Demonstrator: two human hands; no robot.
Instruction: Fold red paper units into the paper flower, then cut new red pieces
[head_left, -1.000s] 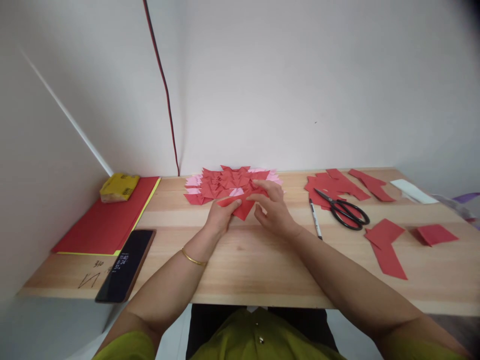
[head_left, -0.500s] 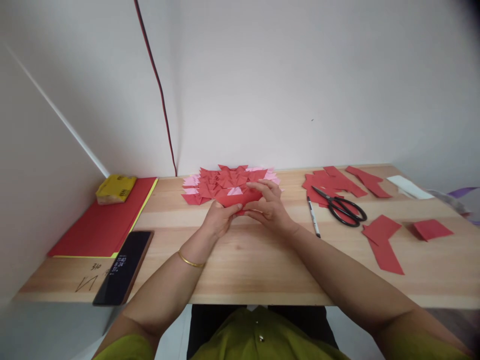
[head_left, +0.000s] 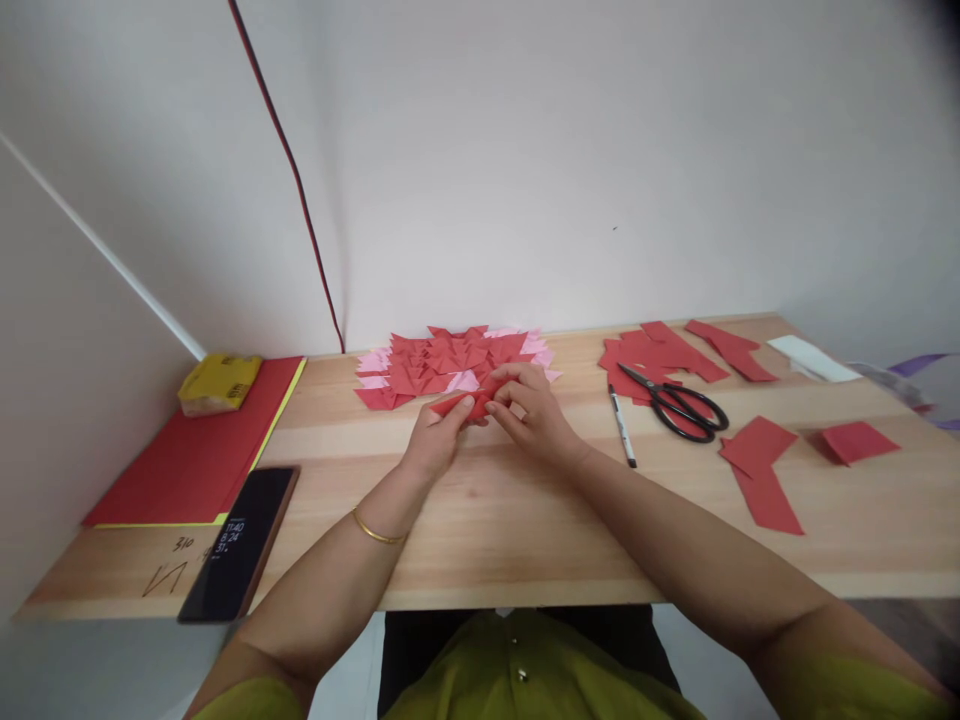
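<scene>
Both hands meet at the middle of the wooden table [head_left: 487, 520]. My left hand [head_left: 435, 440] and my right hand [head_left: 529, 415] pinch one small folded red paper piece [head_left: 459, 403] between their fingertips, just above the table. Right behind the hands lies a pile of folded red and pink paper pieces [head_left: 442, 362]. A gold bangle sits on my left wrist.
Black scissors [head_left: 679, 405] and a pen [head_left: 621, 426] lie right of my hands, among red paper offcuts [head_left: 761, 470]. At the left are a stack of red and yellow sheets [head_left: 195, 460], a yellow packet [head_left: 217, 382] and a phone [head_left: 238, 540]. The wall stands close behind.
The flat red paper has been folded down into a narrower piece between my fingers. Both hands have drawn closer together; the view has shifted slightly.
</scene>
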